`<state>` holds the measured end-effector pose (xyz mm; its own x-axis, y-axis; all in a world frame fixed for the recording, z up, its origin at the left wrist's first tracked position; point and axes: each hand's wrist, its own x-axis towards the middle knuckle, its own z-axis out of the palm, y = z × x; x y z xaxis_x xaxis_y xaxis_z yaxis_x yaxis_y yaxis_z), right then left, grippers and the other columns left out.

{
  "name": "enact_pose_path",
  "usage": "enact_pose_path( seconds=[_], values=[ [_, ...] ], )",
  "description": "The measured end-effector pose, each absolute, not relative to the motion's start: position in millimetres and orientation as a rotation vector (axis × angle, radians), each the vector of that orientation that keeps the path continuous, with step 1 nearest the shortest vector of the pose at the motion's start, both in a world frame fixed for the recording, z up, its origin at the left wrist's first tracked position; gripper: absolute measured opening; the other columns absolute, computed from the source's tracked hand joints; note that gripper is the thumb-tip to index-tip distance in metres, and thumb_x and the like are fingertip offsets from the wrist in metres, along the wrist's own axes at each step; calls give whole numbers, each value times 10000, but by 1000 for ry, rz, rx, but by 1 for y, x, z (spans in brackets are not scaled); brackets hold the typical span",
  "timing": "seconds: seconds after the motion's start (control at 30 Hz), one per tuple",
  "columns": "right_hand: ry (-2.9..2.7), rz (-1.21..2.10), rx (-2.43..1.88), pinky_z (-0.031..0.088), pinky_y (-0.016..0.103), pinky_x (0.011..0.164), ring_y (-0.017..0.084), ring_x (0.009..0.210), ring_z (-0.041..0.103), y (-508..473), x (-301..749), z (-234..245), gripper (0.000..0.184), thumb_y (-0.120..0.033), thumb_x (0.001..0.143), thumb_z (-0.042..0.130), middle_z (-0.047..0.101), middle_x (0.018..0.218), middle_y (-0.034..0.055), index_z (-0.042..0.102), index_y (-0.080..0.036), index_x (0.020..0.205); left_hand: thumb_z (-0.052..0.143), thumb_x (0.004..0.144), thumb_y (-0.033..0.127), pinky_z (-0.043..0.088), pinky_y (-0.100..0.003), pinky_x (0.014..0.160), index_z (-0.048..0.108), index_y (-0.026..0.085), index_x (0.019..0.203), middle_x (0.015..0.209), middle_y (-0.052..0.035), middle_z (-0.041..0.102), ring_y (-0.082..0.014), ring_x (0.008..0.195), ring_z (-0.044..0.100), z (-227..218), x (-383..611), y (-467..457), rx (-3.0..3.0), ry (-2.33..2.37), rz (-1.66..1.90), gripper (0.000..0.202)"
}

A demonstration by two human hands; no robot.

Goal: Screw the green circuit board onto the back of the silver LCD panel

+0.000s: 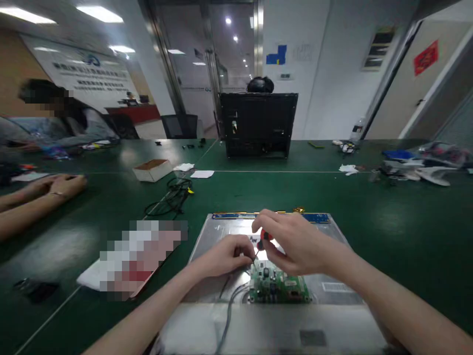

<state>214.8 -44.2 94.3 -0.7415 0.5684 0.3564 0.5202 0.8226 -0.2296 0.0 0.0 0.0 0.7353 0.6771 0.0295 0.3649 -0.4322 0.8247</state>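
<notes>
A silver display panel (334,286) lies flat in front of me, with a blue circuit strip (318,218) along its far edge. On its middle sits a green circuit board (277,286). My right hand (295,241) is closed round the handle of a red and black screwdriver (265,235), whose shaft slants down to the board's far left corner. At that corner my left hand (231,254) pinches with thumb and forefinger; what lies between the fingertips is hidden. Grey cables (229,315) run from the board's left side toward me.
Left of the panel lie a pixelated pink and white packet (148,261) and a tangle of black cable (173,195). Farther back stand a small open box (152,170) and a black monitor housing (258,125). Another person's hands (68,185) rest at the left.
</notes>
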Motion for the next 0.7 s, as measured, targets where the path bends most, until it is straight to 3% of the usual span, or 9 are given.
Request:
enact_pose_path(
  seconds=[0.23,0.43,0.7],
  values=[
    [-2570,91,-842,268,259,525,120,654,504,-41,214,90,158,-207,908,487,632,936,47,526,-152,1050,580,736,123,400,-228,610,635,161,792,727,16,604,-138,659,521,-4,0,0,2057,830,457,88],
    [-2579,-99,-779,201,262,487,111,560,466,-39,216,84,203,-347,958,472,611,744,-2,548,-181,869,550,779,144,383,-240,610,620,156,773,717,14,581,-146,668,505,-10,-1,3,2101,845,459,71],
    [-2609,99,-804,289,255,529,118,673,489,-43,215,91,186,-181,843,499,609,978,52,500,-145,1026,562,762,122,399,-236,622,633,160,791,741,15,612,-142,675,517,-5,-1,2,2086,827,453,86]
  ],
)
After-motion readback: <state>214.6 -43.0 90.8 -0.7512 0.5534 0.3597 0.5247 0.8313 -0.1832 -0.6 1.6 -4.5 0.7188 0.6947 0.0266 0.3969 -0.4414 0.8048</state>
